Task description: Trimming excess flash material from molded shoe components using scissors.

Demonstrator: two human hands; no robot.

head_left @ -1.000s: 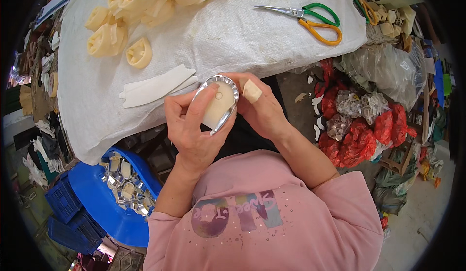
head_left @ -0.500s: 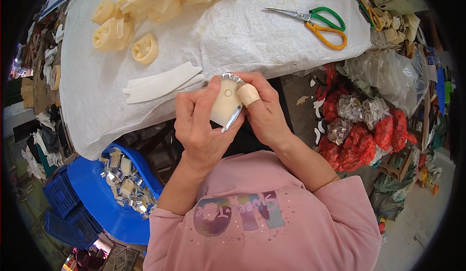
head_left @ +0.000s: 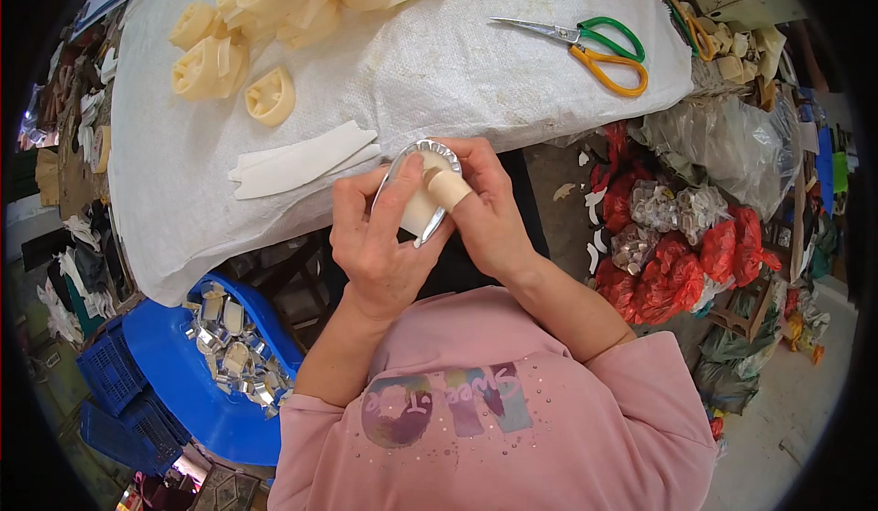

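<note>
Just in front of the table edge, both hands hold a cream plastic shoe heel (head_left: 418, 211) with a shiny silver covering (head_left: 443, 151) around its rim. The silver edge is pleated at the top and runs down the lower right side. My left hand (head_left: 373, 236) is closed around the left side, its index finger lying across the cream face. My right hand (head_left: 494, 223) grips the other side, and its thumb, wrapped in beige tape, presses on the face. White cut strips (head_left: 306, 159) lie on the cloth nearby.
More cream heels (head_left: 274, 3) are piled at the back left of the white-covered table (head_left: 412, 72). Scissors (head_left: 590, 49) with green and orange handles lie right. A blue tub (head_left: 165, 365) of silver-covered pieces stands below left; red bags (head_left: 672, 268) lie right.
My right thumb has moved left across the heel's face, covering its small round mark. My left index finger has shifted, and more silver edging shows along the top and upper left.
</note>
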